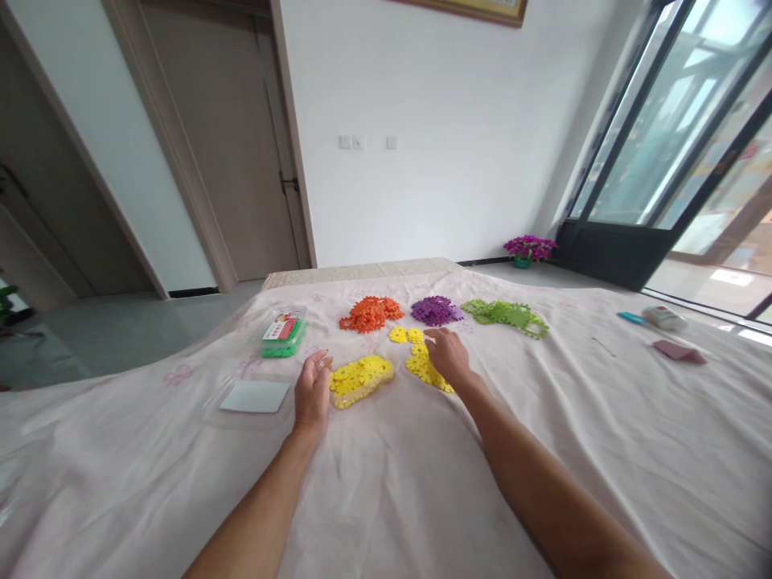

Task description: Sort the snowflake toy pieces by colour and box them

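My left hand is curled against the left end of a clear plastic box filled with yellow snowflake discs. To the right of the box, my right hand reaches down among loose yellow discs on the cloth. Its fingers are bent together at the pile's upper edge, and what they pinch is hidden. Two more yellow discs lie flat just left of its fingertips.
Behind the box lie orange, purple and light green disc piles. At left are a lidded box of green discs and a clear lid with a white card. A pink folded item lies far right on the cloth.
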Demonstrator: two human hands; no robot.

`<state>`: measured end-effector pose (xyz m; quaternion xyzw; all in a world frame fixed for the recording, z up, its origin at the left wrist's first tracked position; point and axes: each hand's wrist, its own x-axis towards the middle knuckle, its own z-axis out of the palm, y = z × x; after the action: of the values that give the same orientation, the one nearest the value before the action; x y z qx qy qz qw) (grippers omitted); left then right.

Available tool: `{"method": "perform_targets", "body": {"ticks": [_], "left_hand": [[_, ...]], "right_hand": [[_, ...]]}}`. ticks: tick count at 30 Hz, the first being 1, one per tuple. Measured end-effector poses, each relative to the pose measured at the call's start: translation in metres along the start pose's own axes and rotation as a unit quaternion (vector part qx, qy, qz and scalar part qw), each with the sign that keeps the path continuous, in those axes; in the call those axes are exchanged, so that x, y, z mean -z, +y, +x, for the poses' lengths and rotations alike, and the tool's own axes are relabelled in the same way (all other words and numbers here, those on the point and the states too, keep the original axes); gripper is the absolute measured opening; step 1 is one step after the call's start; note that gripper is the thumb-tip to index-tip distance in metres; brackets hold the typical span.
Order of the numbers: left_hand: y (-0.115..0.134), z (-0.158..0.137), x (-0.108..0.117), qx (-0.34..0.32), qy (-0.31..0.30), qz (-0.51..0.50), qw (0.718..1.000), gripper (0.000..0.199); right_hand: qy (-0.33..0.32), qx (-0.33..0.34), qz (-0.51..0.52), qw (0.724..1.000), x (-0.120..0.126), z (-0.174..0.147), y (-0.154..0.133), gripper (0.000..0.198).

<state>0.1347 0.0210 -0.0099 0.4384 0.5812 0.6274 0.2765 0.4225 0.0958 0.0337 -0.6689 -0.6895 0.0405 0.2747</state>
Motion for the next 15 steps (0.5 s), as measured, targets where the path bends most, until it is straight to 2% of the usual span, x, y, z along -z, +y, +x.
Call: {"method": "perform_targets", "body": {"ticks": [3, 7, 11, 15], "left_hand": [[-0.003, 0.001, 0.0, 0.002, -0.006, -0.008, 1.0, 0.038], [-0.003, 0.001, 0.0, -0.002, -0.007, -0.008, 1.0, 0.037], [-0.001, 0.001, 0.0, 0.002, -0.006, -0.001, 1.0, 0.036], [0.001, 0.0, 0.0, 0.002, -0.001, 0.002, 1.0, 0.036]], "right_hand": [[-0.038, -0.035, -0.066, 0.996, -0.002, 0.0, 0.011, 0.041], [-0.062, -0.027, -0.1, 0.993, -0.006, -0.001, 0.012, 0.044], [-0.049, -0.019, -0.09, 0.995, -0.008, 0.001, 0.013, 0.042], [-0.04, -0.045, -0.041, 0.997, -0.009, 0.004, 0.015, 0.041]]}}
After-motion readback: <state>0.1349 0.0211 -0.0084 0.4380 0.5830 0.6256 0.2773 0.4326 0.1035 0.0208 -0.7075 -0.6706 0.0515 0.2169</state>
